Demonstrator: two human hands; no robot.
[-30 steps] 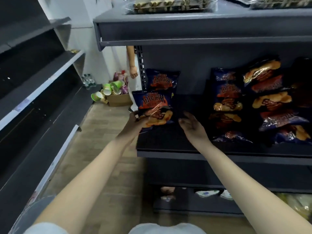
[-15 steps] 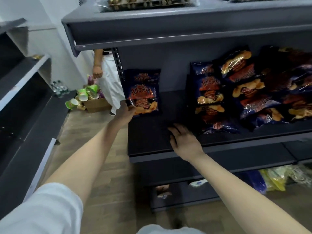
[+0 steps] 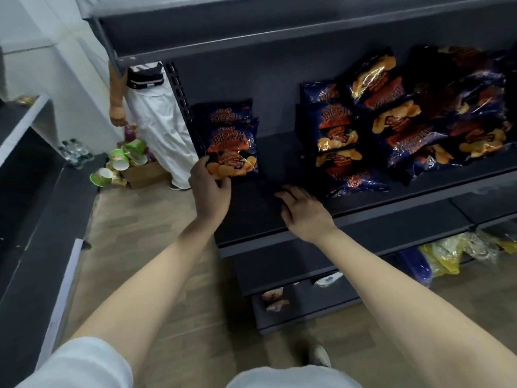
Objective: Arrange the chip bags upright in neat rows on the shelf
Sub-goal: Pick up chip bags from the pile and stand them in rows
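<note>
Two upright chip bags (image 3: 233, 148), two hands (image 3: 211, 189)

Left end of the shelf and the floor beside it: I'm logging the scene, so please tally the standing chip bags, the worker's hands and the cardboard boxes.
Standing chip bags: 2, the front bag and the back bag
Hands: 2, the left hand and the right hand
Cardboard boxes: 1, the cardboard box
Total: 5

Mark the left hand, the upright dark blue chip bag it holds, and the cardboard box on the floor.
Left hand (image 3: 210, 190), head view, back of hand.
Upright dark blue chip bag (image 3: 233, 142), head view, orange lettering.
Cardboard box (image 3: 145, 172), head view, front wall.
</note>
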